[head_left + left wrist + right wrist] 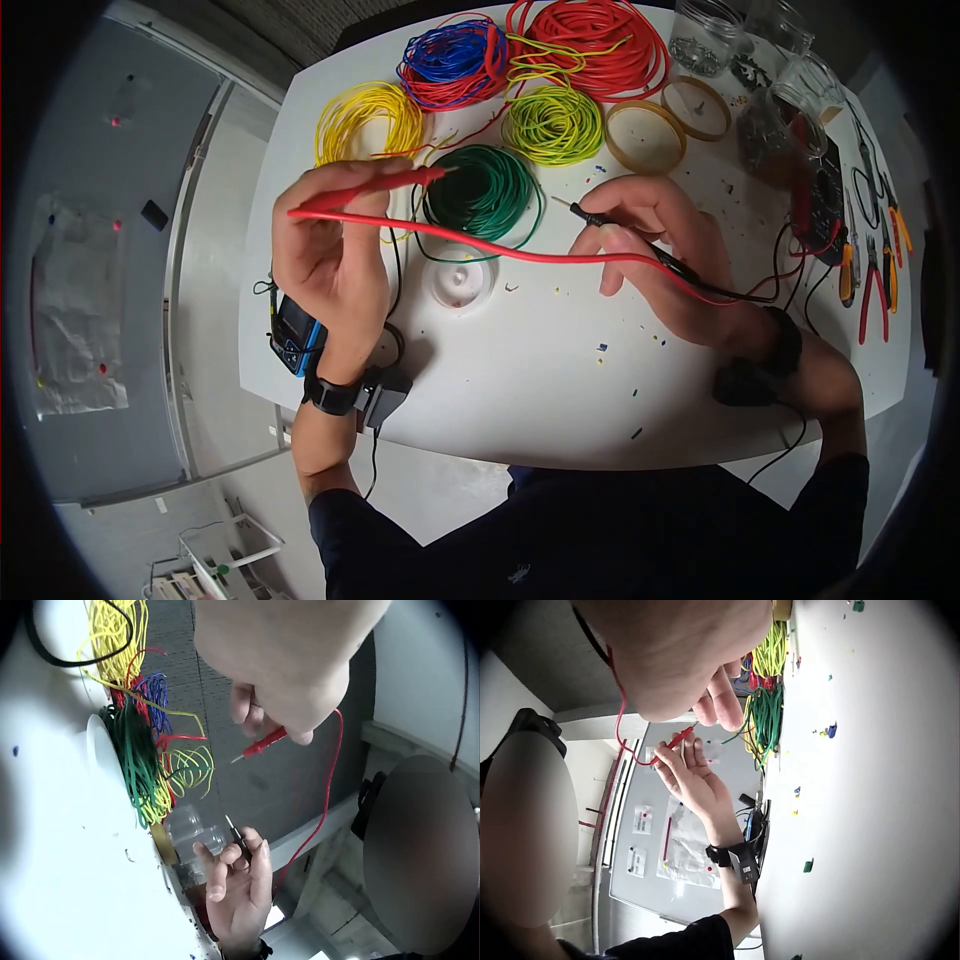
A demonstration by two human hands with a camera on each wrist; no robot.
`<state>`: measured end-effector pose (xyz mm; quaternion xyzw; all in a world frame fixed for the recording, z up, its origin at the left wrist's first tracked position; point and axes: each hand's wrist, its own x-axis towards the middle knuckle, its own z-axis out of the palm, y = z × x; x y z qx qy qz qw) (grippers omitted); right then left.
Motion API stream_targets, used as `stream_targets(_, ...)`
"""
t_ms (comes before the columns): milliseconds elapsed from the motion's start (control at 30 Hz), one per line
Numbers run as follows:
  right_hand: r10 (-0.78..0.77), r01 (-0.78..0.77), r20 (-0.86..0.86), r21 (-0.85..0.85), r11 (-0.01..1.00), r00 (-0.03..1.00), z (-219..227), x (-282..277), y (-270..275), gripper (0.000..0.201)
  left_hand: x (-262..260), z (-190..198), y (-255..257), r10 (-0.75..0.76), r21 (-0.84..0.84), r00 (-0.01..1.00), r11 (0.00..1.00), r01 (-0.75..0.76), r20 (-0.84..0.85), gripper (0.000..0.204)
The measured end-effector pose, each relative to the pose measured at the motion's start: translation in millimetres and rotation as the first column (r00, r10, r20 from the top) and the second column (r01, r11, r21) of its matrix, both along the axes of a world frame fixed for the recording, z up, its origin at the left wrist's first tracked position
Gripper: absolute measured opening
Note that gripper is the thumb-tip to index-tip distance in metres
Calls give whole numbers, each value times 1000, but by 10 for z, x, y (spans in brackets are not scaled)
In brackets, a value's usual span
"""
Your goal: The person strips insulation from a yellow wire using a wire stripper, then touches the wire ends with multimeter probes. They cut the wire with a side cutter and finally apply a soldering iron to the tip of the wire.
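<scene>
Far left, on the smooth white tabletop [560, 400], a boxy blue-and-black device [297, 335]. Just right of it, the left hand [325, 245], raised above the tabletop, thumb and fingers pinched on a slim red plastic probe [395, 183], long axis nearly level in the head view, bare metal tip pointing right. Behind, a loose yellow wire coil [365, 118]; further right, a tangled blue-and-red wire coil [452, 62], a glossy dark green wire coil [480, 200] and, just in front, a shallow round white dish [460, 290]. Between the hands, the key relation: red probe's tip facing the other probe's tip across an open gap, not touching; cannot tell whether equal in height. Beyond, a yellow-green wire coil [553, 125] and a thick red wire coil [595, 50]. Next, a slim black plastic probe [590, 216], slanting up and left toward the gap, gripped in curled fingers of the right hand [675, 250]. Slung across between hands, a supple red cable [520, 252]. Far right, clear rounded jars [705, 45], a boxy red-and-black meter [825, 195] and red-handled metal pliers [873, 262]
</scene>
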<state>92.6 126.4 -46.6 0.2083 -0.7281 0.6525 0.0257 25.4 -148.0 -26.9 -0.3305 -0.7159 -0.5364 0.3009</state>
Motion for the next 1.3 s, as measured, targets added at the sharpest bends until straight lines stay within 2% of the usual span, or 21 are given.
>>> stream_targets(33, 4, -4, 1, 2, 1000, 1000, 15, -1, -9, 23, -22, -17, 14, 4, 2, 1000, 1000, -4, 1, 17)
stream_targets(100, -5, 5, 10, -9, 1000, 1000, 62, -6, -26, 26, -67, -48, 63, -25, 124, 998, 992, 17, 66, 18)
stream_targets(167, 10, -11, -4, -34, 999, 1000, 52, -14, -33, 27, -77, -44, 57, -25, 66, 998, 998, 21, 59, 16)
stream_targets(267, 25, -27, -27, -58, 998, 999, 55, -18, -33, 28, -102, -36, 47, -132, -19, 977, 990, 137, 168, 15)
stream_targets(300, 29, -31, -36, -54, 998, 999, 59, -17, -32, 28, -114, -51, 47, -133, -19, 977, 990, 138, 165, 15)
stream_targets(367, 5, -6, -27, -27, 1000, 1000, 105, -9, -62, 27, -133, -86, 47, -23, -26, 987, 999, 27, 160, 15)
stream_targets(567, -4, 5, 16, -46, 999, 1000, 120, 1, -68, 25, -141, -67, 60, -10, -82, 984, 996, 25, 176, 17)
stream_targets(700, 3, -1, 22, -112, 994, 1000, 74, -6, -62, 25, -155, -83, 66, -15, -104, 993, 994, 27, 116, 19)
stream_targets(733, 2, 1, 20, -113, 994, 1000, 71, -8, -55, 25, -145, -86, 91, -34, -55, 991, 998, 41, 130, 17)
stream_targets(767, 9, -9, 2, -98, 995, 1000, 69, -9, -46, 25, -135, -89, 108, -52, -5, 988, 999, 54, 144, 16)
stream_targets(933, 5, -4, 21, -83, 997, 1000, 84, 2, -47, 25, -104, -79, 145, -85, 26, 980, 996, 82, 179, 15)
stream_targets(1033, -5, 3, -32, -69, 998, 999, 66, -12, -40, 25, -88, -84, 142, -88, 39, 981, 996, 82, 172, 15)
stream_targets(1100, 30, -28, 23, -69, 997, 999, 81, -16, -23, 26, -93, -95, 137, -95, 40, 982, 995, 90, 164, 15)
stream_targets(1200, 11, -13, -28, -69, 998, 1000, 88, -7, -41, 26, -100, -102, 116, -84, -9, 992, 996, 85, 97, 15)
stream_targets(1267, 12, -13, -13, -61, 998, 1000, 108, -7, -40, 26, -99, -94, 75, -92, -130, 993, 986, 101, 69, 17)
stream_targets(1300, 12, -12, 2, -53, 999, 1000, 123, -8, -39, 26, -94, -95, 81, -91, -129, 994, 987, 99, 68, 17)
